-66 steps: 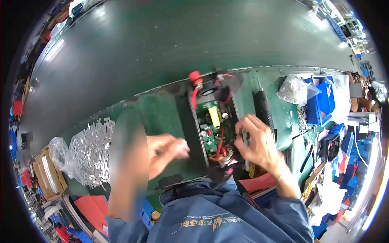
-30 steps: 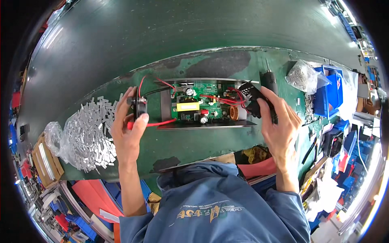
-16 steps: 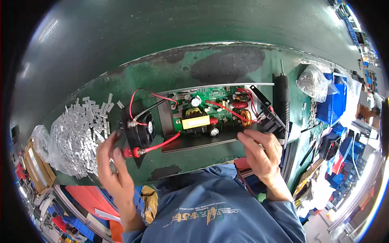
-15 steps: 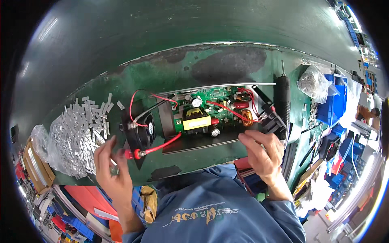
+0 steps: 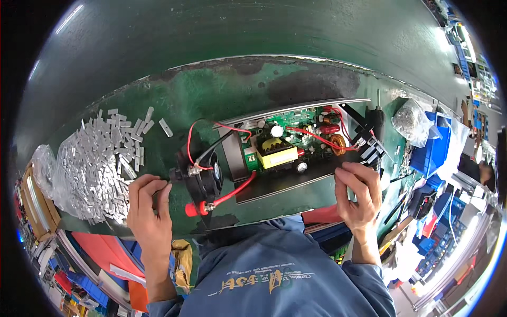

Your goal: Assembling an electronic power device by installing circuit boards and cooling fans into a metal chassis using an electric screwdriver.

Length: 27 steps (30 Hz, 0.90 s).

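An open electronics case [image 5: 288, 188] with a green circuit board [image 5: 293, 119] lies in front of me. On the board are a yellow-wrapped transformer [image 5: 278, 157] and a copper coil [image 5: 338, 143]. At its left end a black fan [image 5: 211, 177] on an end panel hangs on red and black wires, beside a red terminal knob [image 5: 193, 210]. My left hand [image 5: 149, 208] is pinched closed just left of the fan, apart from the knob. Near the case's front right corner my right hand [image 5: 360, 198] has thumb and fingertips drawn together. Whatever either pinch holds, if anything, is too small to make out.
A heap of small silver metal bars [image 5: 103, 169] spreads on the left over a clear plastic bag. Beyond the case's right end stands a black electric screwdriver [image 5: 376, 120]. Further right are a bag of small parts [image 5: 411, 122] and a blue bin [image 5: 432, 145].
My left hand has drawn away from the red knob, its thumb and fingers closing together. The case and fan sit further right in the picture, and my right hand has shifted right.
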{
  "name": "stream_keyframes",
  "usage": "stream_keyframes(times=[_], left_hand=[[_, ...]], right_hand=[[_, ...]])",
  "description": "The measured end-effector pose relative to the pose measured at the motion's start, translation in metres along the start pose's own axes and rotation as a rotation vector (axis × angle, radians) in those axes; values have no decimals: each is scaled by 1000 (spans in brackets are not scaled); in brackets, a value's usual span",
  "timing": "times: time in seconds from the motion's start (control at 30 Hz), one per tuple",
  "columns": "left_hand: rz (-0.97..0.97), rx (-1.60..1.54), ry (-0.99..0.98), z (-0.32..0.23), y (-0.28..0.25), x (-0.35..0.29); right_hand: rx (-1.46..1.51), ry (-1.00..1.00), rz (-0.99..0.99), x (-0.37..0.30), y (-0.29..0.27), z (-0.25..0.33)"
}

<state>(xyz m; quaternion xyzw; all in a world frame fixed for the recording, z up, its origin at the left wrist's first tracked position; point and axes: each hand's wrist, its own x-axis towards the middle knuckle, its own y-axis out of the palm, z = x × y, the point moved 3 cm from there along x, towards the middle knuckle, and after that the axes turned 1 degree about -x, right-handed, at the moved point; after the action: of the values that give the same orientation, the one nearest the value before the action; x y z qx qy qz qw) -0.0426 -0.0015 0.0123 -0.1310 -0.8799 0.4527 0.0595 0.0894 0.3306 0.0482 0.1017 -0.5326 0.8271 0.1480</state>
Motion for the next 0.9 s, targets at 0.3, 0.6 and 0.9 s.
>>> stream_keyframes(times=[0.3, 0.6, 0.9], left_hand=[[-467, -295, 130, 3, -25, -22], [-341, -331, 89, 24, 17, -39], [-376, -587, -29, 25, 12, -36]], right_hand=[[24, 87, -61, -6, -18, -1], [459, -287, 183, 135, 22, 90], [105, -768, 548, 211, 171, 160]])
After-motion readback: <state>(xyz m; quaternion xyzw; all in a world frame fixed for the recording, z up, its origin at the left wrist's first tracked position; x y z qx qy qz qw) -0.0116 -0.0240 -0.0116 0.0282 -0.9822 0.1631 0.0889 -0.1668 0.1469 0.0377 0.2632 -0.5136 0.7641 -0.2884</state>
